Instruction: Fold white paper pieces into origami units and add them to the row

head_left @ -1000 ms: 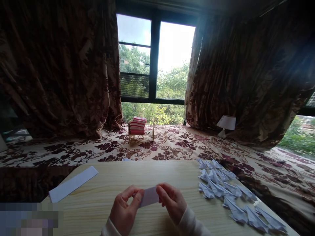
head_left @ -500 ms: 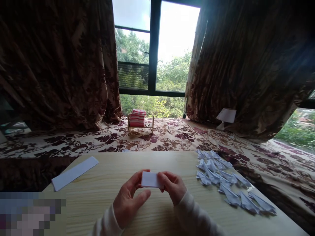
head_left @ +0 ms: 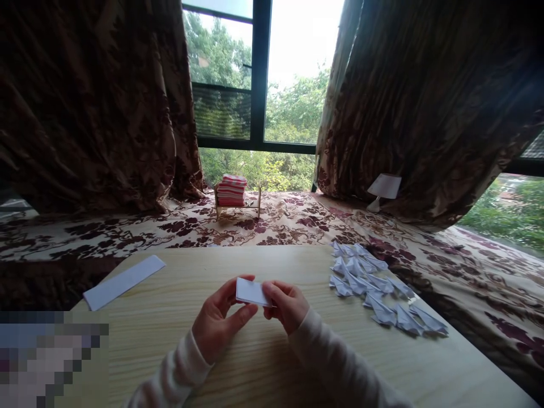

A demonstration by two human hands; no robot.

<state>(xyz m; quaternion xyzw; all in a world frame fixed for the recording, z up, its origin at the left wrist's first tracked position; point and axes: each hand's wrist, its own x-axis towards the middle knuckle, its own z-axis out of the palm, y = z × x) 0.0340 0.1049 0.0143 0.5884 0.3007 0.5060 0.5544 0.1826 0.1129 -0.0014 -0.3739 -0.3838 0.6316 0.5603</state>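
A small white rectangle of paper (head_left: 250, 290) is held above the wooden table, with layered edges at its lower left; whether it is folded or several slips I cannot tell. My right hand (head_left: 287, 303) pinches its right end between thumb and fingers. Around its left end curls my left hand (head_left: 221, 320), fingers behind the paper and thumb at its lower edge. Several small folded paper planes (head_left: 382, 309) lie in rows on the table's right side. A long white paper strip (head_left: 125, 281) rests at the far left.
The pale wooden table (head_left: 191, 362) borders a ledge (head_left: 289, 221) covered in floral cloth. On the ledge stand a small rack (head_left: 259, 201) with folded red-and-white cloths (head_left: 232, 191) and a white lamp (head_left: 385, 186). Dark curtains (head_left: 403, 85) hang beside the window.
The paper has tilted, its right end now lower. My left thumb has come up to its lower edge. The whole view has shifted a little, so everything sits higher in the picture.
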